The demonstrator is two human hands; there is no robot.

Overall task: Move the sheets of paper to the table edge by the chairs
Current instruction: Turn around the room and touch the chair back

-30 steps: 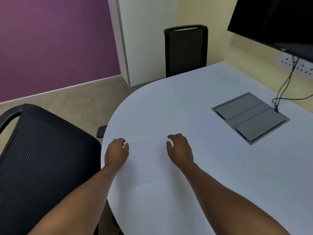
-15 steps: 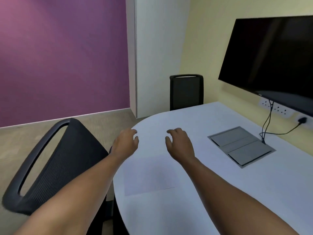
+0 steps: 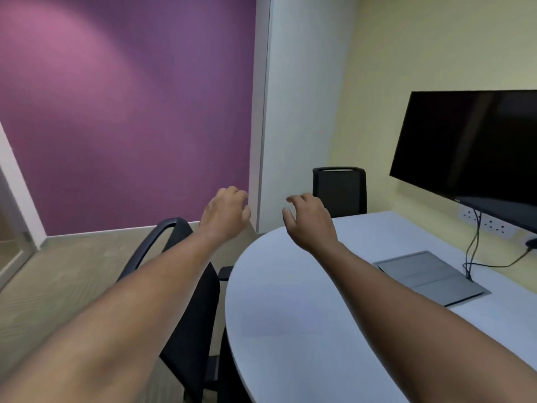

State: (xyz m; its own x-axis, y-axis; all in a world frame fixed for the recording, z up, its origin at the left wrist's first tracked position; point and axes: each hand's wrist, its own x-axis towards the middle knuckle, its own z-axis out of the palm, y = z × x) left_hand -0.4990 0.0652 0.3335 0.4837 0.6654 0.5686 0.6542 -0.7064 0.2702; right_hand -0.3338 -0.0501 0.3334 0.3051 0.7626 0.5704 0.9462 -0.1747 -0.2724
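Note:
A white sheet of paper (image 3: 279,309) lies flat on the white table (image 3: 363,359), close to its rounded left edge beside the near chair; its outline is faint against the tabletop. My left hand (image 3: 225,213) hangs in the air above the near chair's back, fingers loosely curled and apart, holding nothing. My right hand (image 3: 309,223) hovers over the table's far rounded edge, fingers spread, also empty. Both hands are well above and beyond the paper.
A black mesh chair (image 3: 180,274) stands against the table's left edge. A second black chair (image 3: 339,189) stands at the far end. A grey cable hatch (image 3: 430,279) is set into the tabletop, with cables running up to a dark monitor (image 3: 470,149) on the right.
Both hands have lifted off the paper and risen into the air. The view has tilted upward, so the paper now lies lower in view and stays flat on the table.

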